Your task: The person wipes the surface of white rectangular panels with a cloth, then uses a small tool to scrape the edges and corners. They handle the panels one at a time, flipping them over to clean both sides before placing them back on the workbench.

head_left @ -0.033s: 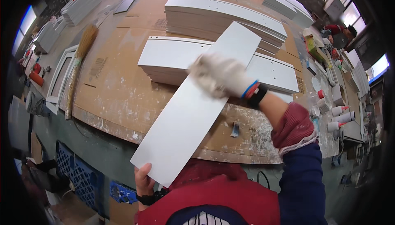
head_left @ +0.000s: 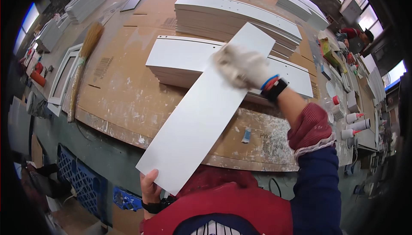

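A long white board (head_left: 195, 121) lies slanted across my view, its far end resting over a stack of white panels (head_left: 184, 54). My left hand (head_left: 150, 185), bare, grips the board's near corner with the thumb on top and the other fingers mostly hidden underneath. On the upper part of the board, my right hand (head_left: 252, 66) wears a whitish glove and presses down a crumpled off-white cloth (head_left: 229, 65). Motion smears the glove and cloth, so the fingers are not distinct.
Behind stands a taller stack of white panels (head_left: 236, 12). A straw broom (head_left: 88, 46) and a white frame (head_left: 62, 78) lie on the left. Bottles with red tips (head_left: 352, 117) stand at right. Cardboard (head_left: 124, 93) covers the table. Another person (head_left: 358, 39) is at the far right.
My right hand and the cloth have slid up the board, away from me and slightly to the right. My left hand keeps its hold on the near corner.
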Motion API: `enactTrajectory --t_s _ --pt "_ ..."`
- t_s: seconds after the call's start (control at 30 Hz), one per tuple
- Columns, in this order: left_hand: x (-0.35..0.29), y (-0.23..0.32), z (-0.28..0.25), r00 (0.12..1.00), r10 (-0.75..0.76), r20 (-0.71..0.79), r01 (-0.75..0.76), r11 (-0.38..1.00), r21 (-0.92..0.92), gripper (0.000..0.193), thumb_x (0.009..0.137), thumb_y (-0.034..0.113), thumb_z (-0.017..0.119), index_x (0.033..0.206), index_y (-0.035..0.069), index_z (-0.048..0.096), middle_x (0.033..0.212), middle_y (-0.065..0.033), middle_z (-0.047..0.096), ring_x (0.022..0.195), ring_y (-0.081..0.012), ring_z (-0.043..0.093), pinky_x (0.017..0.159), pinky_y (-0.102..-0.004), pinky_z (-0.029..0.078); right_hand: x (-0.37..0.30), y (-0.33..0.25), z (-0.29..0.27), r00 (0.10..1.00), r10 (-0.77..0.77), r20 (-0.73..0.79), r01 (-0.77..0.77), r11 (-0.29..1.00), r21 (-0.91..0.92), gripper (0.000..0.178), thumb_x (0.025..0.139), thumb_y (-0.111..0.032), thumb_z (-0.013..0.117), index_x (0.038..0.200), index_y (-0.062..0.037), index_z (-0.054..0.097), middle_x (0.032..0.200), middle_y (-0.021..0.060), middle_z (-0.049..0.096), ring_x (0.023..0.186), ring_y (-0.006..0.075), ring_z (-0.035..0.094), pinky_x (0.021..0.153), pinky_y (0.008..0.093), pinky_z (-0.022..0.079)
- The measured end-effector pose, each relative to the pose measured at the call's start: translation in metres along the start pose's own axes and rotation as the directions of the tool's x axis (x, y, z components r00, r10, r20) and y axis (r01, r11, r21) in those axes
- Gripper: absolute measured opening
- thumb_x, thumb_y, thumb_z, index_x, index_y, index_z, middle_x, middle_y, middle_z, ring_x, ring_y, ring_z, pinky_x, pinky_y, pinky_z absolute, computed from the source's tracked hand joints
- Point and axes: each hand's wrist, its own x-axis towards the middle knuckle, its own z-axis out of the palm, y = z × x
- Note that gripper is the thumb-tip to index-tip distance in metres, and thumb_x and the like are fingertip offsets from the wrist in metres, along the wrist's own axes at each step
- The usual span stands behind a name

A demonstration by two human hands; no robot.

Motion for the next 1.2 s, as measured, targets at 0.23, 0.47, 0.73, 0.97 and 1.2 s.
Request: enactTrajectory --t_s 0.23,0.47,0.73,0.97,1.2 --pt "0.003 -0.005 -0.002 1.000 0.014 -0.013 -0.014 0.999 -0.045 0.059 0.077 0.019 0.052 0.129 -0.005 0.037 0.123 -0.0184 0.050 0.112 -0.0295 0.052 0.094 -0.0395 0.043 0.018 0.106 -0.019 0.877 0.480 0.031 -0.477 0.876 -0.071 0.041 0.085 -0.034 0.057 0.116 -0.0071 0.050 0.107 0.0184 0.061 0.098 0.0278 0.061 0.084 0.0365 0.049" --pt "0.017 -0.012 0.007 0.997 -0.005 -0.082 -0.015 0.968 -0.252 0.063 0.080 0.034 0.046 0.130 -0.004 0.037 0.125 -0.0200 0.048 0.114 -0.0320 0.050 0.094 -0.0420 0.042 -0.075 -0.106 -0.004 0.827 -0.526 0.200 0.496 0.849 0.182 0.026 0.080 -0.020 0.052 0.102 -0.0060 0.054 0.080 0.0089 0.056 0.058 0.0219 0.061 0.042 0.0326 0.049" --pt "0.012 0.003 -0.015 0.992 -0.016 -0.124 -0.007 0.982 -0.188 0.066 0.079 0.040 0.045 0.129 -0.003 0.039 0.119 -0.0186 0.053 0.106 -0.0307 0.055 0.088 -0.0405 0.046 -0.023 0.028 -0.024 0.996 -0.057 0.070 0.050 0.993 0.106 0.026 0.087 -0.018 0.049 0.111 -0.0066 0.049 0.094 0.0125 0.056 0.071 0.0217 0.062 0.064 0.0313 0.052" --pt "0.017 -0.001 -0.048 0.972 -0.038 -0.232 0.014 0.995 -0.104 0.057 0.080 0.036 0.048 0.119 -0.005 0.048 0.106 -0.0186 0.060 0.092 -0.0279 0.061 0.078 -0.0363 0.051 0.015 0.202 -0.005 0.970 0.241 -0.021 -0.241 0.957 -0.159 0.030 0.091 -0.028 0.047 0.114 -0.0092 0.049 0.107 0.0184 0.059 0.096 0.0340 0.057 0.082 0.0380 0.044" --pt "0.016 0.016 -0.017 0.996 0.072 -0.057 -0.075 0.996 -0.057 0.045 0.088 0.024 0.047 0.124 -0.003 0.046 0.115 -0.0146 0.057 0.104 -0.0240 0.058 0.087 -0.0341 0.047 0.011 0.003 -0.008 0.974 -0.197 0.116 0.208 0.974 -0.094 0.066 0.081 -0.037 0.062 0.133 -0.0087 0.034 0.098 0.0204 0.056 0.082 0.0343 0.060 0.066 0.0424 0.049"
